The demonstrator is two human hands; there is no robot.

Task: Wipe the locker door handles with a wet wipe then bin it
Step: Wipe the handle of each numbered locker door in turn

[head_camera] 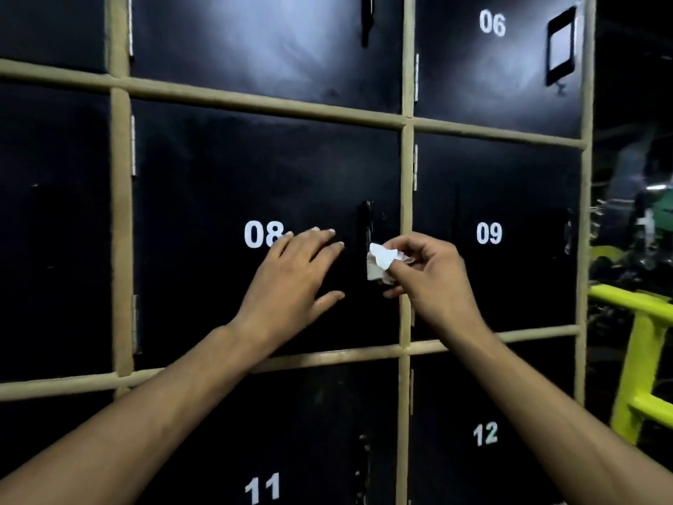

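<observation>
Wet wipe (380,263) is bunched into a small wad and pinched by your right hand (428,275) between thumb and fingertips, pressed against the lower part of the handle (365,222) on door 08 (204,293); a tight wad probably gives you firmer rubbing contact on that narrow strip. Your left hand (295,282) lies flat on the door, fingers spread, just beside the handle, likely steadying the door against your push

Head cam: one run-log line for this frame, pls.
phase: wiping handle | right hand: pinches wet wipe at locker 08 handle | left hand: flat on door 08 | binning: not yet done
</observation>
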